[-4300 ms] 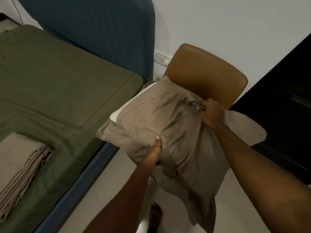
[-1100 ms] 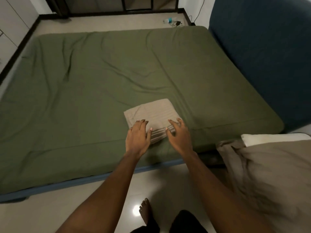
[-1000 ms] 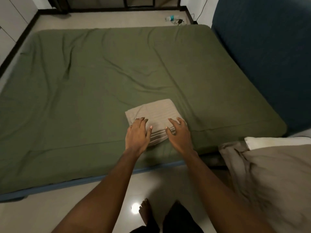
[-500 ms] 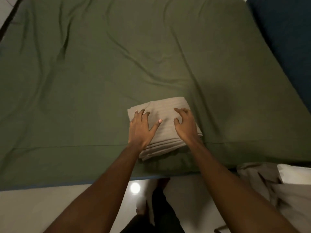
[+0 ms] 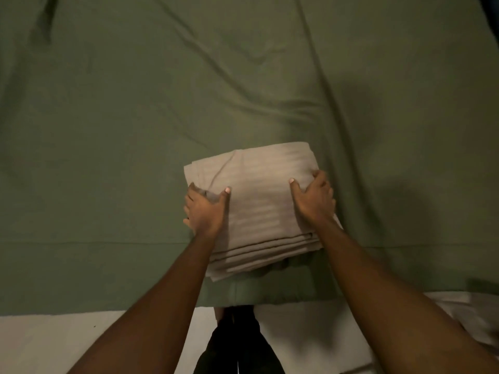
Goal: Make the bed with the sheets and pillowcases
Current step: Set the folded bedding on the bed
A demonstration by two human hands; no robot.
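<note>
Head view, looking almost straight down: the folded sheets (image 5: 259,201) are a beige, faintly striped stack of several layers, lying on the green fitted sheet (image 5: 135,117) at about 6 o'clock of the visible bed, close to its near edge. The left hand (image 5: 205,211) grips the stack's 9 o'clock side, with its thumb (image 5: 226,193) laid on top and the fingers curled round the edge, their tips hidden in the cloth. The right hand (image 5: 314,201) grips the 3 o'clock side in the same way — thumb (image 5: 293,184) on top, fingers wrapped over the edge. Both holds are narrow and closed on the fabric. A dark shadow sits under the stack's near edge; whether that edge is raised off the bed cannot be told. Long creases in the green sheet run toward 12 and 1 o'clock. Below the bed edge the pale floor (image 5: 54,341) shows at 7 o'clock, the person's dark trousers (image 5: 235,346) at 6 o'clock, and a blurred beige cloth (image 5: 464,306) at 4 o'clock.
</note>
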